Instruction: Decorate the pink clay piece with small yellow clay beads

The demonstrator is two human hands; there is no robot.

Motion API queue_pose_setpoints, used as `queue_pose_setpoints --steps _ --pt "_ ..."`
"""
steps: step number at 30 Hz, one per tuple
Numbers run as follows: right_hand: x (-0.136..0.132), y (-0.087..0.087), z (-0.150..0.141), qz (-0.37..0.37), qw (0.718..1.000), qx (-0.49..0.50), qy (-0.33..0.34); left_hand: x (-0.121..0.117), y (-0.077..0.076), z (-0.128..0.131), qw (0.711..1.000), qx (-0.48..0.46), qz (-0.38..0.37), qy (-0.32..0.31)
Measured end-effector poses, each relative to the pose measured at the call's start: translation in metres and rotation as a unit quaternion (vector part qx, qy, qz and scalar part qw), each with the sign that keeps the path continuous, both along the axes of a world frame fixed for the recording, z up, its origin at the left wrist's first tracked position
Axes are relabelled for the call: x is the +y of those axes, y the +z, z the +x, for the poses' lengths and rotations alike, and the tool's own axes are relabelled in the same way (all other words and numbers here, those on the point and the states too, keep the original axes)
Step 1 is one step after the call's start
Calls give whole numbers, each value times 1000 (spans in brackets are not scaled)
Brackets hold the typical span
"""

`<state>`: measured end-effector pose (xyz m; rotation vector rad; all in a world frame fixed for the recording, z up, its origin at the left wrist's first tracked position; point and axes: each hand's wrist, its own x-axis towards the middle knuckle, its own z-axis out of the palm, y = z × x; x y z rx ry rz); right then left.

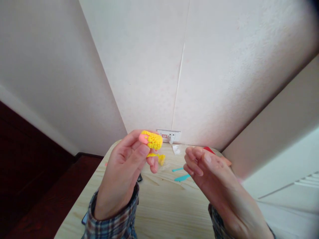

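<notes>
My left hand (127, 162) pinches a pink clay piece (144, 138) between thumb and fingers. Small yellow clay balls (155, 141) cover much of its side, giving it the look of a corn cob; its pink end is bare. Just below, by the lower fingers, is a loose lump of yellow clay (161, 160) with a thin strip; whether those fingers touch it I cannot tell. Off to the right, my right hand (206, 169) hovers above the table with its fingers loosely bent and nothing visible in them.
Blue plastic clay tools (182, 178) lie on the pale wooden table (171, 205). A wall socket (175, 136) with a white plug is behind, near a white scrap (176, 149). Something red (208, 150) sits at the back right. A dark object (140, 178) is partly behind my left hand.
</notes>
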<state>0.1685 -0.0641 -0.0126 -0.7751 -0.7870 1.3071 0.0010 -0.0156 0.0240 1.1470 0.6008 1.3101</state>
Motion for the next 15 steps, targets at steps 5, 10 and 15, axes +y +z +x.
queue_pose_setpoints --steps 5,10,15 --pt "10 -5 6 -16 1000 -3 -11 16 -10 2 997 -7 -40 -59" --pt "15 -17 20 -36 996 -74 -35 33 -23 -3 975 -12 -110 -191" --pt "20 -43 41 33 986 -160 -12 49 -36 0 947 -30 -168 -272"
